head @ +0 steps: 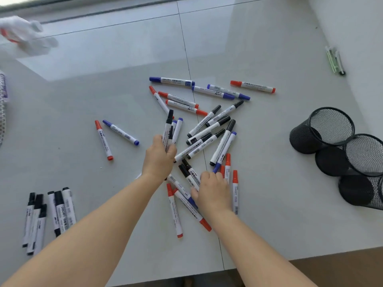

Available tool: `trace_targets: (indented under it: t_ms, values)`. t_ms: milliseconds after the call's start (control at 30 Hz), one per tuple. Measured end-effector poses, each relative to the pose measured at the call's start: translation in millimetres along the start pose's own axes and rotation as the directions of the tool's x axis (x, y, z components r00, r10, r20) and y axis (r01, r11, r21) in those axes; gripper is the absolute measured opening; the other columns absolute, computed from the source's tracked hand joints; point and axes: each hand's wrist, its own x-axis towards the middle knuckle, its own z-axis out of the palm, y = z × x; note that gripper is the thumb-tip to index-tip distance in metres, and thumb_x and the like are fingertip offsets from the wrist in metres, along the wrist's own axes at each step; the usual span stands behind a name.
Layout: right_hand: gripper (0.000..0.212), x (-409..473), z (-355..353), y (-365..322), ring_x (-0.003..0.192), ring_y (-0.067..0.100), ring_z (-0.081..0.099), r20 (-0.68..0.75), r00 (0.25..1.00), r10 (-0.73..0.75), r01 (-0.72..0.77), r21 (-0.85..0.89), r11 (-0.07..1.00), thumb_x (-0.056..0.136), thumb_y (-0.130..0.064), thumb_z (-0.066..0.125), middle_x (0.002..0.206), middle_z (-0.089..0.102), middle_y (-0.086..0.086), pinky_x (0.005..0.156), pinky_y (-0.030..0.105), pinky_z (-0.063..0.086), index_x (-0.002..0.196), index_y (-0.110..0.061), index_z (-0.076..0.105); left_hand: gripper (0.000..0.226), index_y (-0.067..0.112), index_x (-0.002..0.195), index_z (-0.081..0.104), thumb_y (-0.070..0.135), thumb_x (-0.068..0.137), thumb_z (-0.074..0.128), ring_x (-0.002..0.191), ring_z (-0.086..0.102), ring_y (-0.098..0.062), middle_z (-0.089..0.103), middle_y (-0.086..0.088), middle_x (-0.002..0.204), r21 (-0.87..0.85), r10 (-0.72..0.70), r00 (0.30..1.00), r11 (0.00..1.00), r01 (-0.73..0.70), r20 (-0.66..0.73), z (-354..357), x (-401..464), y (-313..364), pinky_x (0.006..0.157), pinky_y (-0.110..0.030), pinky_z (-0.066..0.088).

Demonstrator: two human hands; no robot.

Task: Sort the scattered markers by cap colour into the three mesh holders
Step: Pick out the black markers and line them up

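Observation:
Several whiteboard markers with red, blue and black caps lie scattered over the middle of the white table (259, 193). My left hand (159, 157) grips a small bundle of black-capped markers (169, 129), their caps pointing away from me. My right hand (213, 188) rests on the pile nearer to me, its curled fingers touching a black-capped marker (189, 176). Several black-capped markers (49, 214) lie grouped at the near left. Three black mesh holders (323, 131) lie on their sides at the right, mouths facing right.
A red-capped marker (103, 139) and a blue-capped marker (121, 132) lie apart at the left. A green pen-like item (334, 60) lies at the far right by the wall. A white crumpled wrapper (27, 35) sits at the far left. The table's front edge runs below my arms.

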Motion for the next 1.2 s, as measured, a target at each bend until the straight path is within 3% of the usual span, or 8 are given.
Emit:
trace_targets:
  t_ms: [267,433,533,633,767,900,1033,1200]
  values:
    - [0.019,9.2,-3.8,-4.2,0.085,0.018,0.037,0.135,0.991,-0.016,0.018,-0.015,1.000,0.091,-0.017,0.039,0.105,0.053,0.008,0.074,0.027,0.038,0.106,-0.008,0.047,0.017,0.007,0.090,0.043,0.024,0.090,0.043,0.063,0.045,-0.027,0.049,-0.006,0.070,0.052,-0.130,0.981,0.989,0.139,-0.142,-34.1,1.3,-34.5,0.050,-0.032,0.036]
    - [0.010,11.3,-11.4,-3.5,0.069,0.017,0.045,0.169,0.986,0.012,-0.033,0.125,0.992,0.086,-0.017,0.046,0.081,0.046,0.002,0.054,0.023,0.033,0.092,-0.011,0.039,0.027,0.005,0.084,0.046,0.030,0.092,0.042,0.070,0.051,-0.033,0.054,-0.013,0.073,0.005,-0.174,0.969,0.984,0.177,-0.176,-45.4,7.4,-44.7,0.061,-0.038,0.041]
    - [0.016,16.1,-17.3,-2.8,0.052,0.009,0.037,0.160,0.987,0.000,-0.036,0.223,0.974,0.085,-0.014,0.049,0.064,0.040,-0.004,0.042,0.020,0.023,0.082,-0.017,0.033,0.022,0.007,0.084,0.045,0.027,0.093,0.040,0.068,0.057,-0.030,0.056,-0.008,0.072,-0.137,-0.222,0.960,0.970,0.200,-0.170,-49.7,10.9,-50.3,0.068,-0.041,0.049]
    - [0.018,30.4,-25.3,-4.1,0.048,0.012,0.033,0.083,0.996,0.020,-0.044,0.303,0.952,0.082,-0.011,0.047,0.058,0.037,-0.003,0.042,0.025,0.024,0.076,-0.016,0.032,0.016,0.013,0.086,0.045,0.025,0.094,0.038,0.065,0.053,-0.022,0.054,-0.001,0.071,-0.140,-0.226,0.959,0.969,0.204,-0.173,-51.3,13.2,-54.8,0.058,-0.034,0.044]
    - [0.006,54.2,-36.3,-2.7,0.063,0.029,0.048,-0.022,0.985,0.169,-0.148,0.386,0.911,0.083,-0.013,0.047,0.063,0.048,0.004,0.053,0.033,0.037,0.087,-0.011,0.043,0.017,0.020,0.081,0.043,0.030,0.094,0.040,0.059,0.046,-0.019,0.049,-0.002,0.065,-0.046,-0.208,0.971,0.978,0.204,-0.117,-47.5,12.5,-51.1,0.049,-0.029,0.032]
    - [0.025,72.8,-49.7,8.9,0.083,0.037,0.061,0.009,0.914,0.405,-0.342,0.551,0.761,0.089,-0.031,0.050,0.091,0.062,0.015,0.072,0.040,0.050,0.101,-0.009,0.053,0.017,0.021,0.076,0.044,0.029,0.091,0.042,0.064,0.048,-0.023,0.051,-0.002,0.066,0.057,-0.153,0.988,0.986,0.155,-0.034,-32.1,19.6,-25.6,0.048,-0.028,0.031]
    - [0.022,89.5,-67.8,30.8,0.069,0.024,0.054,0.014,0.863,0.504,-0.395,0.640,0.659,0.088,-0.033,0.055,0.071,0.055,0.002,0.059,0.028,0.038,0.079,-0.012,0.055,0.019,0.024,0.070,0.043,0.032,0.088,0.043,0.065,0.048,-0.023,0.052,0.001,0.065,0.109,-0.131,0.991,0.986,0.128,0.018,-12.8,32.7,4.1,0.048,-0.027,0.030]
    - [0.030,124.7,-98.6,57.4,0.061,0.022,0.049,-0.024,0.821,0.571,-0.410,0.671,0.618,0.087,-0.031,0.055,0.061,0.049,0.000,0.048,0.026,0.032,0.062,-0.015,0.049,0.023,0.016,0.087,0.055,0.038,0.089,0.047,0.077,0.053,-0.026,0.058,-0.007,0.084,0.243,-0.016,0.995,0.970,-0.009,0.102,10.1,63.9,37.2,0.063,-0.031,0.042]
